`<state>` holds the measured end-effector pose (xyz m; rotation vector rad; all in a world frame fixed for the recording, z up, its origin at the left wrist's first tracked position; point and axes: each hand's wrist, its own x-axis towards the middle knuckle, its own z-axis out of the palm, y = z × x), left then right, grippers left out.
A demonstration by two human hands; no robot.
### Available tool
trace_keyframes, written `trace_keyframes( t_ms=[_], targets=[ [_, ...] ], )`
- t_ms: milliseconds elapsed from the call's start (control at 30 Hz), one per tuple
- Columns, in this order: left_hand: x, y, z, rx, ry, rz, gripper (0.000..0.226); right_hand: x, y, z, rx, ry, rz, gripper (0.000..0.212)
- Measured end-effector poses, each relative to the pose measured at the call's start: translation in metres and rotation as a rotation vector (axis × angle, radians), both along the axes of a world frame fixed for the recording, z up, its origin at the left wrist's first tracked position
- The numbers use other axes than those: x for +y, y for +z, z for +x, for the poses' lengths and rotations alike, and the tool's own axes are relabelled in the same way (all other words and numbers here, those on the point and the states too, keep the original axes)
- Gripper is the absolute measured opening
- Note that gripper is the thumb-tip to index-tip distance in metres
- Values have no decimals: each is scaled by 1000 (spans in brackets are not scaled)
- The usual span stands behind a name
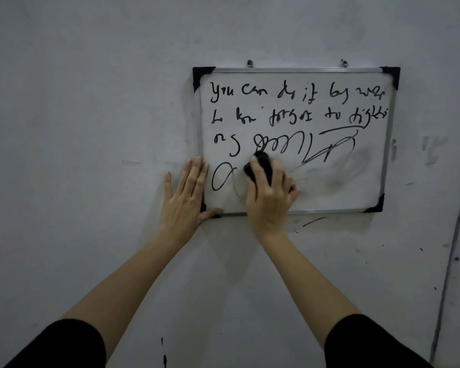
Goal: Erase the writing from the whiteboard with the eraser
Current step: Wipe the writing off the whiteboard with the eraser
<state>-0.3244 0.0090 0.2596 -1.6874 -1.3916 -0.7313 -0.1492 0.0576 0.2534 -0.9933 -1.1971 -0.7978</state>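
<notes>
Head view: the eraser [259, 167] is gripped by the right hand [270, 197] fingers against the whiteboard [329, 192]; the left hand [185, 200] is laid flat, fingers extended, at the frame's lower-left corner.

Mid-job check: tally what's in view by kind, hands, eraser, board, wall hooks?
Hands: 2, left hand flat at the board's edge, right hand
Eraser: 1
Whiteboard: 1
Wall hooks: 2
Total: 6

head view | worn camera | faces wall [91, 102] | close, arm's reach
</notes>
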Motion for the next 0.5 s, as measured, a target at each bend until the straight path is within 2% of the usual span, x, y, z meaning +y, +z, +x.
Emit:
trace_keyframes(
  t_ms=[67,133,267,333,400,500],
  targets=[
    [1,0,-1,16,1,-7,108,1,22,-3,113,2,-11,39],
    [3,0,-2,26,-10,-7,113,-1,27,-14,72,-3,19,41],
    [4,2,-3,26,17,-36,110,-1,-12,-27,-303,22,116,43],
    [3,2,-3,33,33,-52,110,1,-21,-17,-401,21,134,44],
    [3,3,-3,42,36,-39,110,3,-11,-9,-379,8,125,46],
    [4,3,-3,64,50,-15,116,4,17,-12,-196,-4,95,43]
  ],
)
